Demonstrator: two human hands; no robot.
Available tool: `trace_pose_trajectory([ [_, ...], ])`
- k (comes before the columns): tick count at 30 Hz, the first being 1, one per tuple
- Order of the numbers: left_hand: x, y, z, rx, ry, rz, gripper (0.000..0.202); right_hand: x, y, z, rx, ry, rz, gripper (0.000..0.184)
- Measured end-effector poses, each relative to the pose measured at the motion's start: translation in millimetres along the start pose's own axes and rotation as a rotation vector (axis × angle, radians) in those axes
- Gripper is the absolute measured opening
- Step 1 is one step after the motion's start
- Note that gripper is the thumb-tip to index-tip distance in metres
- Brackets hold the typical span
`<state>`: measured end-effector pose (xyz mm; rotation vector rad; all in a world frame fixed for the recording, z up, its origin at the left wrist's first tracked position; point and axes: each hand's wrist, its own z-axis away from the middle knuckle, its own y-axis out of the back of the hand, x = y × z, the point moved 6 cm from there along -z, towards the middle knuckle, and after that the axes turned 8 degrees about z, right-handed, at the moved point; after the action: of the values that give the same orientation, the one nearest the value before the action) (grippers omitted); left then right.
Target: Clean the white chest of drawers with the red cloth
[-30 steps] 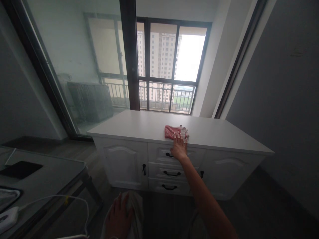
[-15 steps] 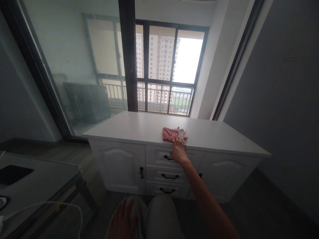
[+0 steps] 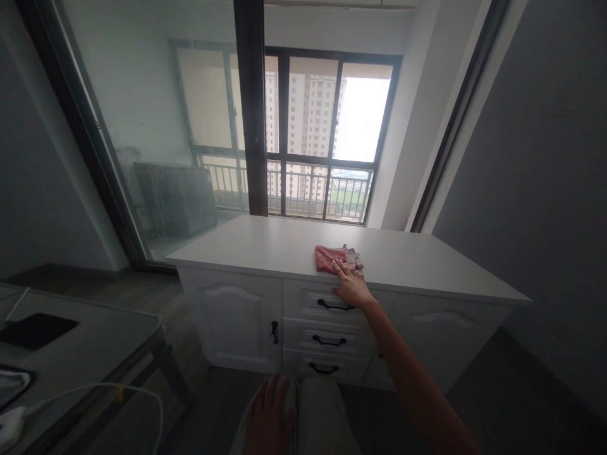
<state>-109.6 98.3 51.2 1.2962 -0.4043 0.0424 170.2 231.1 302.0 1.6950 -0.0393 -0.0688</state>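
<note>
A folded red cloth [image 3: 326,258] with a pale, patterned right end lies near the front edge of the white cabinet top [image 3: 246,246]. The fingers of my right hand [image 3: 351,283] rest flat on the cloth's near right part, slightly apart, and cover some of it. The palm and wrist hang over the front edge, above the top drawer. Down at the bottom of the view, my left hand [image 3: 270,414] lies on my knee with its fingers stretched out, in dim light and holding nothing.
Several drawers with black handles [image 3: 329,341] and cupboard doors [image 3: 232,322] form the cabinet's front. A low table [image 3: 109,328] stands at left, with a dark flat object [image 3: 38,330] and a white cable [image 3: 137,388]. Behind the cabinet is a sliding glass door [image 3: 208,95].
The whole view has shifted slightly. My right wrist has swung a little to the right while the fingers stay on the cloth. My left hand and knee appear further right.
</note>
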Motion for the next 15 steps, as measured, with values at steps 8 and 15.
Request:
trace_pose_trajectory([
  [8,27,-6.7,-14,-0.029,-0.067,0.078,0.072,19,-11,38,0.662,0.0,-0.349,0.076],
  [15,45,-6.3,-37,-0.053,-0.114,0.105,0.067,3,-166,122,0.504,-0.085,-0.518,0.03],
])
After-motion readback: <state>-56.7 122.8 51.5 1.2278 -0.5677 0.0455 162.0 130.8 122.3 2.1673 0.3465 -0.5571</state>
